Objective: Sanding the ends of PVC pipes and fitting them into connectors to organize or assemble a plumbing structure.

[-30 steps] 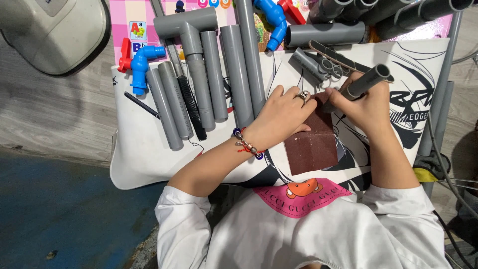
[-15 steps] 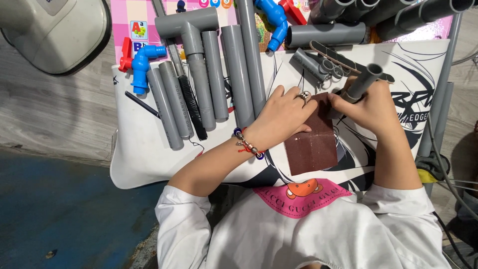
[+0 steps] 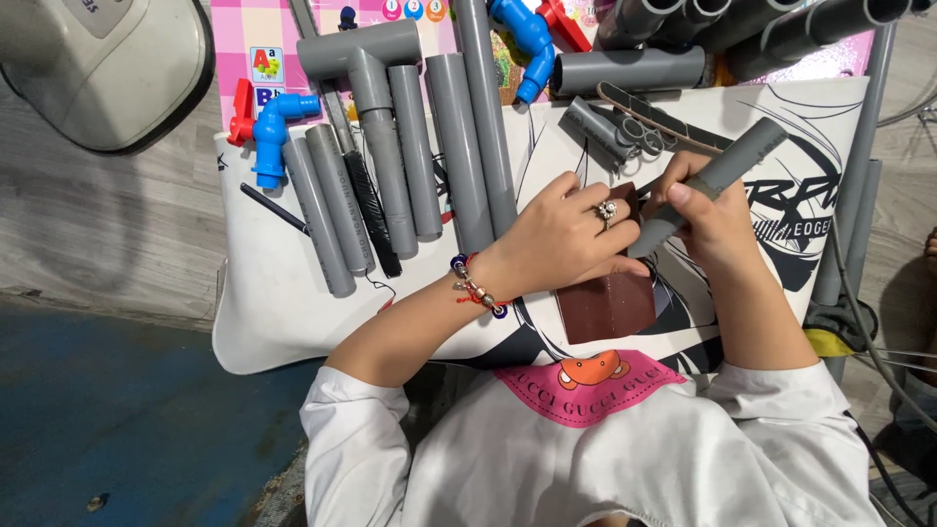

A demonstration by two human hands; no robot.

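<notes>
Both hands busy: right hand (image 3: 717, 220) gripped a short grey pipe (image 3: 712, 181), left hand (image 3: 571, 234) lay flat, fingers spread, on brown sandpaper (image 3: 610, 303) near the white mat's (image 3: 283, 303) front edge.

Two blue elbows (image 3: 278, 132) (one scissors (image 3: 639, 132)).

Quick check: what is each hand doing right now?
Left hand: fingers curled, pressing down on the brown sheet.
Right hand: closed around the short grey pipe.
</notes>
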